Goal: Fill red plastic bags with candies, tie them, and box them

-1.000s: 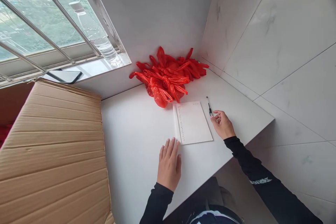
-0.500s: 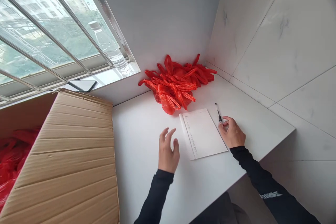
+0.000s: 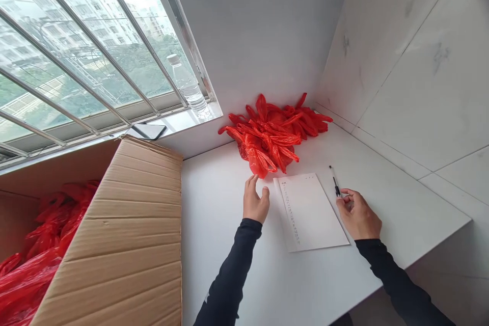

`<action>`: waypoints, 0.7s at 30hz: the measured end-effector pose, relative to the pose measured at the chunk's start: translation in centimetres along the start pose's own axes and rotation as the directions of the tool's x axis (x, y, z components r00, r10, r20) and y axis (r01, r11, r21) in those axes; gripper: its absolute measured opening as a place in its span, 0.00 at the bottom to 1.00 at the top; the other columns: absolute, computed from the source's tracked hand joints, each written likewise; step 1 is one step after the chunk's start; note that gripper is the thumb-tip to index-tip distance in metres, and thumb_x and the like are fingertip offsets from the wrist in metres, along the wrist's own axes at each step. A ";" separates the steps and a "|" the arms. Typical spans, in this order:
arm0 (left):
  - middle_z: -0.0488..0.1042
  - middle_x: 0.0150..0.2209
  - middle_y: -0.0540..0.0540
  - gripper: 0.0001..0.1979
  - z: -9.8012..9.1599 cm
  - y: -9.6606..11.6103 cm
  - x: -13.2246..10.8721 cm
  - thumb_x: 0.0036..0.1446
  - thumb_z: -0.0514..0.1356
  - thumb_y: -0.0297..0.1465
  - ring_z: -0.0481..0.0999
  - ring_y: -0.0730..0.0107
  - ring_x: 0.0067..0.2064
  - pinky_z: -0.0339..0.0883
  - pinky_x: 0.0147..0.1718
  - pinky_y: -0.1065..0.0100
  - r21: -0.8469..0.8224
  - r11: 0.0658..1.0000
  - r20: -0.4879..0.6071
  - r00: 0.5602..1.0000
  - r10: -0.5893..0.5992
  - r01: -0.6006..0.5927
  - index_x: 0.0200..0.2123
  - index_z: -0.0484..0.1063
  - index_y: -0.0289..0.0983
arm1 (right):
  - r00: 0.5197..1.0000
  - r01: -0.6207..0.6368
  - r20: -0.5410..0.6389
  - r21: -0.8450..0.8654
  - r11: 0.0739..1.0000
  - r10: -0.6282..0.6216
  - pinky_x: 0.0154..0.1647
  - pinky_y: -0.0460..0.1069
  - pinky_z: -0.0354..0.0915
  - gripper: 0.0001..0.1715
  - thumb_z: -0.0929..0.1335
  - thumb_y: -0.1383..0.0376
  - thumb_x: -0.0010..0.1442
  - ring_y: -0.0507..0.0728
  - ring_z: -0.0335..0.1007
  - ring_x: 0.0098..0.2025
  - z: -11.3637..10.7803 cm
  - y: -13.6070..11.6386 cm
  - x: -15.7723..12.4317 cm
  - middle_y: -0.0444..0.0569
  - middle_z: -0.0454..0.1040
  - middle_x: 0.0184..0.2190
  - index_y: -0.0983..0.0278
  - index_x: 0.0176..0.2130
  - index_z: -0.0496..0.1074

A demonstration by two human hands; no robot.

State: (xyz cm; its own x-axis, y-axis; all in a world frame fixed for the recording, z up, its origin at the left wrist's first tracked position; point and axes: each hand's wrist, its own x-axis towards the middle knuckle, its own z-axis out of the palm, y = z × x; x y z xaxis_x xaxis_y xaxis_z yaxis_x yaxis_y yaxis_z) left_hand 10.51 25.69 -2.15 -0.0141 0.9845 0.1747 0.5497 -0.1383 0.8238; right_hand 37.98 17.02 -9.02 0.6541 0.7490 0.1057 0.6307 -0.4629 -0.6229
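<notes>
Left hand [image 3: 255,202]: open, fingers slightly bent, just near of red bags [image 3: 273,135] heaped at far side of table [image 3: 214,214]; contact unconfirmed. Right hand [image 3: 358,212]: thumb and fingers at near end of pen [image 3: 335,181], grip unconfirmed. Notepad [image 3: 315,214] flat between hands. Box [image 3: 130,229] at left, red plastic [image 3: 53,239] inside.

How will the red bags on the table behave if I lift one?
The red bags look like thin, crinkled plastic, so likely floppy and light. Their shiny surface may be slippery; as they lie heaped, lifting one might drag others along.
</notes>
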 end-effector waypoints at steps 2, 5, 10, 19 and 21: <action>0.69 0.62 0.39 0.20 -0.6 0.0 -1.0 0.66 0.63 0.36 0.73 0.51 0.59 0.70 0.56 0.45 -0.020 1.000 0.003 1.000 -0.010 0.010 0.59 0.70 0.38 | 1.000 -0.004 0.011 0.000 1.000 0.004 0.30 0.50 0.57 0.16 0.66 0.56 0.60 0.58 0.74 0.37 0.0 0.1 0.1 0.41 0.79 0.40 0.53 0.48 0.72; 0.66 0.65 0.39 0.19 -0.8 -0.2 -0.4 0.66 0.63 0.35 0.69 0.49 0.63 0.67 0.58 0.43 -0.038 0.998 -0.005 0.999 -0.050 0.050 0.58 0.71 0.39 | 1.000 -0.001 0.017 0.000 1.000 0.001 0.30 0.51 0.57 0.16 0.66 0.56 0.60 0.59 0.74 0.39 0.1 0.3 0.1 0.42 0.79 0.41 0.53 0.48 0.72; 0.68 0.63 0.39 0.18 0.4 0.2 3.1 0.66 0.63 0.36 0.72 0.51 0.60 0.68 0.58 0.44 -0.084 0.990 0.009 0.993 -0.114 0.114 0.58 0.71 0.39 | 1.000 0.006 0.025 0.007 1.000 -0.006 0.30 0.51 0.58 0.16 0.65 0.56 0.60 0.59 0.75 0.40 -0.1 0.3 -0.1 0.43 0.79 0.41 0.54 0.47 0.73; 0.71 0.62 0.39 0.18 -2.6 3.0 -5.0 0.66 0.63 0.34 0.70 0.51 0.63 0.66 0.60 0.43 -0.224 0.972 0.049 0.997 -0.062 0.072 0.58 0.72 0.38 | 1.000 0.006 0.029 0.001 1.000 -0.006 0.31 0.51 0.58 0.15 0.65 0.55 0.59 0.60 0.74 0.41 -0.2 0.3 -0.1 0.42 0.79 0.42 0.52 0.45 0.74; 0.75 0.58 0.40 0.15 -4.6 2.7 -7.3 0.67 0.60 0.32 0.73 0.54 0.61 0.68 0.59 0.47 -0.237 0.968 0.042 0.996 -0.075 0.083 0.55 0.74 0.38 | 1.000 0.011 0.028 -0.002 1.000 -0.011 0.31 0.52 0.58 0.15 0.66 0.55 0.59 0.61 0.74 0.41 -0.2 0.4 -0.2 0.43 0.79 0.42 0.53 0.45 0.74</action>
State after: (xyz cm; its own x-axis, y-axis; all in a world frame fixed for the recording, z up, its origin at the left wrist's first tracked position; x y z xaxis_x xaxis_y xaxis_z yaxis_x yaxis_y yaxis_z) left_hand 8.24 17.60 1.34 -0.0198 0.9958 0.0894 0.3328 -0.0777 0.9398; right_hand 38.21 16.62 -9.16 0.6352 0.7671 0.0903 0.6386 -0.4558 -0.6200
